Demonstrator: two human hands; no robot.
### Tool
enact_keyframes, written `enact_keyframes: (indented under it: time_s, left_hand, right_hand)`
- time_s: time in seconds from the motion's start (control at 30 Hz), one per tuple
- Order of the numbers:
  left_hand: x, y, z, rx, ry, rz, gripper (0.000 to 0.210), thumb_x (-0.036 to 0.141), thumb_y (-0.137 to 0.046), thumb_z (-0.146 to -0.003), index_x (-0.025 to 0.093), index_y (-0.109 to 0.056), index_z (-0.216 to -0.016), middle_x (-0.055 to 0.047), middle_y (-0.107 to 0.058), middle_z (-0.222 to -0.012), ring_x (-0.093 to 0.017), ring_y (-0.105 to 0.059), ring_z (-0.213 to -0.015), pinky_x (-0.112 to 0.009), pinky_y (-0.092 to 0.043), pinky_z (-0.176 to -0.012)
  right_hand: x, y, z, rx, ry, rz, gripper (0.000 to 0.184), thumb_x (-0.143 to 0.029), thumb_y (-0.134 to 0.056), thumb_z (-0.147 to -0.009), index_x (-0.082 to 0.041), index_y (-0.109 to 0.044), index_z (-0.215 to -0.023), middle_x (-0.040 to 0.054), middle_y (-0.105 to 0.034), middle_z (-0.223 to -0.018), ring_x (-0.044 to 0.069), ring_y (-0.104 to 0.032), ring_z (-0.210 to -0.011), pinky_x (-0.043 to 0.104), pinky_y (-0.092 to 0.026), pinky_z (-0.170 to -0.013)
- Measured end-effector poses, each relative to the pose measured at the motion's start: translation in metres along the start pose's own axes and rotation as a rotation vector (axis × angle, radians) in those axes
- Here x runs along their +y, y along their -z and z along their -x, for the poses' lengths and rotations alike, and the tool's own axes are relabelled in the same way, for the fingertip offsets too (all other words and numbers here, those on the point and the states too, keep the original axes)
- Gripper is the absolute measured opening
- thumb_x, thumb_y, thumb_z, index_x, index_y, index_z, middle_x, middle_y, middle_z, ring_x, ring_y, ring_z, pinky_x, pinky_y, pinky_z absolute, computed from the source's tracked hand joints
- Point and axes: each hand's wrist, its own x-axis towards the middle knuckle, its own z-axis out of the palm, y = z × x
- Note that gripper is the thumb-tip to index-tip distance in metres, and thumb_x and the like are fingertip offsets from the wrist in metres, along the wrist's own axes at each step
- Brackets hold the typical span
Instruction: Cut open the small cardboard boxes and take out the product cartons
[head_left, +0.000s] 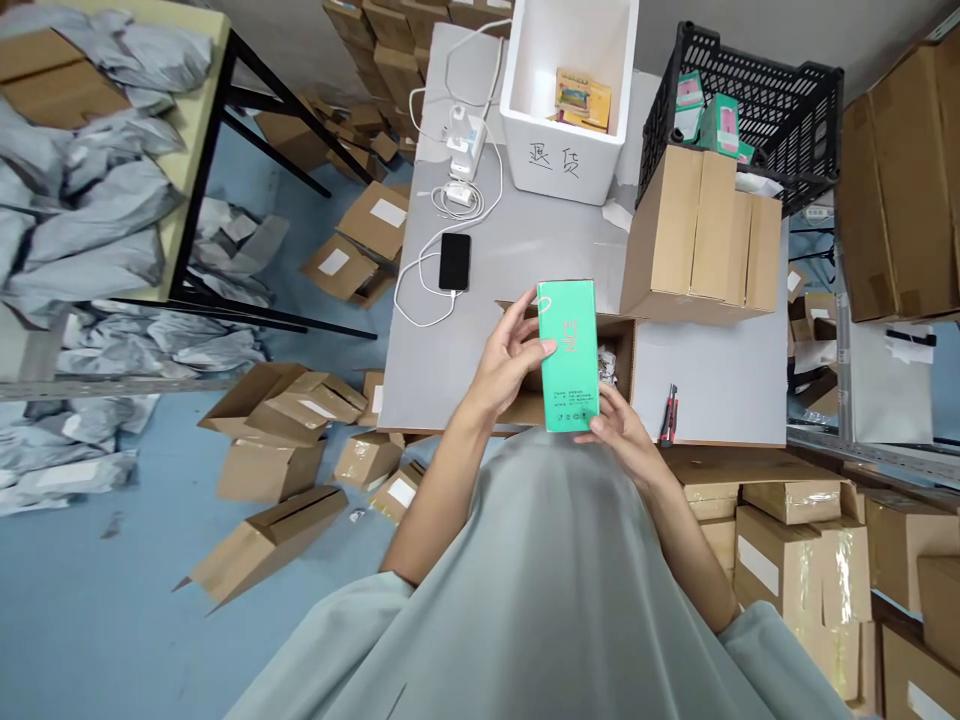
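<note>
Both my hands hold a green box (568, 375) with pale lettering, its long side upright in the view. My left hand (510, 355) grips its left edge, thumb on the front face. At the lower right corner, my right hand (619, 430) pinches the box with the thumb in front. Beneath it on the table lies an open cardboard box (622, 365), largely covered by the green box and my hands; some crumpled whitish stuff shows inside. A red and black utility knife (668, 415) rests on the table to the right of my right hand.
On the grey table (517, 240) are a phone (454, 262) with a white cable, a power strip (466, 145), a white foam box (566, 160) holding yellow packs, cardboard boxes (697, 235) and a black crate (795, 130) with green boxes. Cartons and grey parcels surround the table.
</note>
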Motion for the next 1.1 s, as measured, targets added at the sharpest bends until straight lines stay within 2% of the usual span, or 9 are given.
enact_keyframes:
  time_s: [0.13, 0.3, 0.47, 0.63, 0.73, 0.83, 0.93, 1.0, 1.1]
  left_hand:
    - [0.0, 0.0, 0.002, 0.017, -0.043, -0.023, 0.094, 0.043, -0.1, -0.078, 0.037, -0.06, -0.162, -0.011, -0.075, -0.147, -0.028, -0.077, -0.119, -0.039, -0.064, -0.1]
    - [0.001, 0.006, 0.002, 0.003, -0.033, -0.016, 0.096, 0.04, -0.102, -0.076, 0.036, -0.059, -0.162, -0.01, -0.075, -0.146, -0.028, -0.075, -0.124, -0.038, -0.063, -0.102]
    - [0.002, 0.011, 0.001, -0.003, 0.075, 0.108, 0.076, 0.057, -0.088, -0.088, 0.032, -0.062, -0.155, -0.011, -0.078, -0.136, -0.03, -0.077, -0.12, -0.04, -0.064, -0.094]
    - [-0.004, 0.007, -0.004, -0.015, 0.096, 0.227, 0.055, 0.059, -0.082, -0.087, 0.026, -0.072, -0.129, -0.008, -0.082, -0.12, -0.035, -0.079, -0.119, -0.047, -0.065, -0.101]
    - [-0.008, 0.004, -0.007, -0.007, 0.125, 0.263, 0.048, 0.057, -0.085, -0.084, 0.023, -0.074, -0.115, -0.008, -0.083, -0.112, -0.035, -0.08, -0.113, -0.048, -0.065, -0.1]
    - [-0.007, 0.003, -0.007, 0.002, 0.126, 0.251, 0.049, 0.056, -0.09, -0.081, 0.022, -0.074, -0.112, -0.007, -0.083, -0.111, -0.032, -0.081, -0.108, -0.044, -0.065, -0.097]
    - [-0.002, 0.005, -0.006, 0.014, 0.083, 0.184, 0.053, 0.055, -0.092, -0.08, 0.022, -0.074, -0.118, -0.007, -0.083, -0.113, -0.03, -0.081, -0.105, -0.041, -0.065, -0.095]
    - [0.002, 0.007, -0.006, 0.034, 0.058, 0.121, 0.055, 0.053, -0.093, -0.08, 0.024, -0.073, -0.123, -0.006, -0.083, -0.114, -0.03, -0.081, -0.106, -0.04, -0.065, -0.093]
    - [0.006, 0.011, -0.005, 0.07, 0.022, 0.03, 0.06, 0.049, -0.095, -0.08, 0.027, -0.072, -0.132, -0.006, -0.082, -0.118, -0.033, -0.081, -0.114, -0.04, -0.064, -0.095]
  right_hand:
    - [0.005, -0.003, -0.005, 0.112, 0.053, 0.083, 0.089, -0.06, -0.09, -0.091, -0.039, -0.051, -0.168, 0.0062, -0.078, -0.135, 0.026, -0.079, -0.114, 0.041, -0.074, -0.086]
    - [0.009, -0.011, -0.006, 0.135, 0.061, 0.071, 0.091, -0.061, -0.091, -0.089, -0.036, -0.052, -0.168, 0.0068, -0.079, -0.133, 0.025, -0.078, -0.109, 0.039, -0.073, -0.083]
    - [0.003, -0.013, 0.0, 0.071, 0.016, -0.022, 0.073, -0.069, -0.087, -0.089, -0.031, -0.067, -0.148, 0.0077, -0.079, -0.136, 0.028, -0.079, -0.11, 0.042, -0.073, -0.084]
    - [0.017, -0.011, 0.003, -0.029, -0.106, -0.177, 0.058, -0.076, -0.087, -0.084, -0.028, -0.074, -0.114, 0.0077, -0.084, -0.102, 0.031, -0.082, -0.096, 0.044, -0.071, -0.075]
    - [0.03, -0.013, 0.004, -0.072, -0.175, -0.227, 0.062, -0.084, -0.081, -0.084, -0.027, -0.074, -0.108, 0.0081, -0.084, -0.092, 0.034, -0.085, -0.094, 0.043, -0.067, -0.07]
    - [0.031, -0.017, 0.005, -0.112, -0.204, -0.227, 0.071, -0.089, -0.077, -0.084, -0.026, -0.075, -0.116, 0.0115, -0.086, -0.101, 0.036, -0.085, -0.1, 0.043, -0.067, -0.07]
    - [0.018, -0.016, 0.006, -0.098, -0.14, -0.113, 0.073, -0.083, -0.081, -0.087, -0.028, -0.073, -0.135, 0.0122, -0.083, -0.129, 0.035, -0.081, -0.116, 0.041, -0.071, -0.072]
    - [0.008, -0.015, 0.007, -0.046, -0.065, 0.001, 0.076, -0.077, -0.082, -0.091, -0.034, -0.066, -0.152, 0.0103, -0.075, -0.148, 0.033, -0.078, -0.123, 0.041, -0.073, -0.076]
    - [-0.004, -0.013, 0.006, 0.02, 0.0, 0.117, 0.088, -0.071, -0.084, -0.093, -0.039, -0.053, -0.168, 0.0096, -0.068, -0.157, 0.03, -0.076, -0.12, 0.041, -0.075, -0.078]
